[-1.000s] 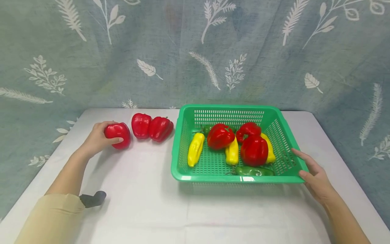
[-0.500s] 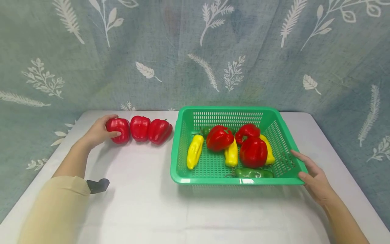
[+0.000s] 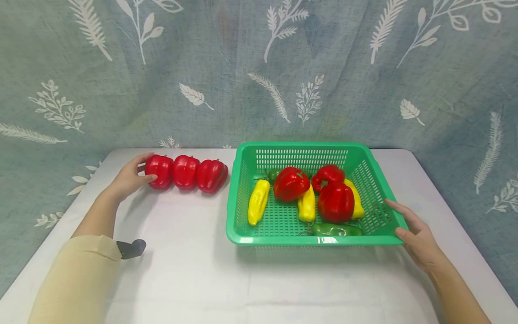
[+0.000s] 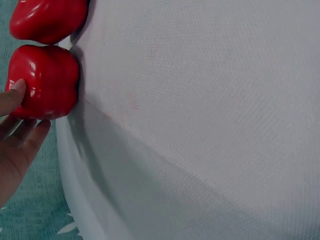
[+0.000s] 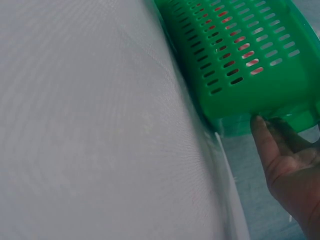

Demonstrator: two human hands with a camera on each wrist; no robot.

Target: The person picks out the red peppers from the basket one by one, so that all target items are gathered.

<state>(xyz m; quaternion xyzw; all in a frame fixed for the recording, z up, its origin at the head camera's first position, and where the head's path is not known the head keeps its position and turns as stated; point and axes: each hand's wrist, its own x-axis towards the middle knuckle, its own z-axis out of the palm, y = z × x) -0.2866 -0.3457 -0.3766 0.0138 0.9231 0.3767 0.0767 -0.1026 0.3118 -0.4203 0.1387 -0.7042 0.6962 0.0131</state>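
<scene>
Three red bell peppers stand in a row at the back left in the head view: left (image 3: 159,172), middle (image 3: 185,172), right (image 3: 212,176). My left hand (image 3: 130,177) is at the left pepper, its thumb over the front. In the left wrist view the fingers (image 4: 36,140) lie fairly straight along that pepper's (image 4: 47,82) edge, and a gap shows beside it in the head view. My right hand (image 3: 421,238) holds the near right corner of a green plastic basket (image 3: 283,240), thumb and forefinger spread along its rim.
Inside the basket lie red bell peppers (image 3: 336,201), yellow peppers (image 3: 259,202) and green peppers (image 3: 337,230). A white cloth (image 3: 182,270) covers the table, and a leaf-patterned curtain (image 3: 226,117) hangs behind it.
My left hand has moved the left pepper back and rightward to stand against the middle one, and its grip has since loosened. The right hand and basket have stayed in place.
</scene>
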